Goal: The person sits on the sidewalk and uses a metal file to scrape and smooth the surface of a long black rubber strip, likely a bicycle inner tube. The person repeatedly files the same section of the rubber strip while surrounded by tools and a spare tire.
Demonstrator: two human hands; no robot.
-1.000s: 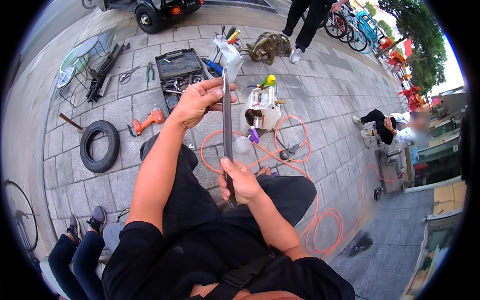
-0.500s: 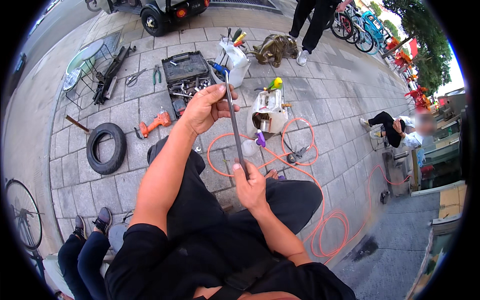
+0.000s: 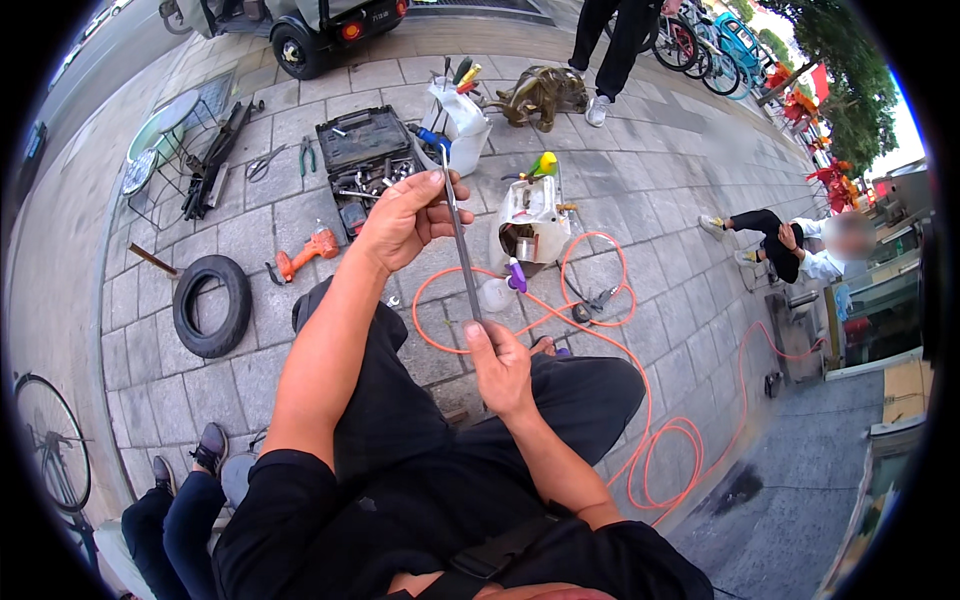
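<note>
A long, narrow dark grey strip [image 3: 463, 258] runs slanting between my two hands above my lap; its material is hard to make out. My left hand [image 3: 405, 222] pinches its upper end between thumb and fingers. Lower down, my right hand [image 3: 504, 372] closes on the other end, thumb on top. Beyond my left hand lie an opened black toolbox [image 3: 352, 140] full of sockets and metal parts, and a white container [image 3: 462, 125] with tools standing in it. A cut-open white jug [image 3: 535, 228] and a spray bottle with a purple head [image 3: 516, 277] stand past the strip.
An orange drill [image 3: 306, 253] and a black tyre [image 3: 212, 305] lie on the paving at left. An orange air hose [image 3: 648, 400] loops along the right. Beyond are a bronze-coloured animal figure [image 3: 540, 97], a standing person's legs [image 3: 612, 45] and a seated person [image 3: 780, 240].
My view has shifted slightly, moving the surroundings a little. Both hands keep their hold on the strip, almost in the same place.
</note>
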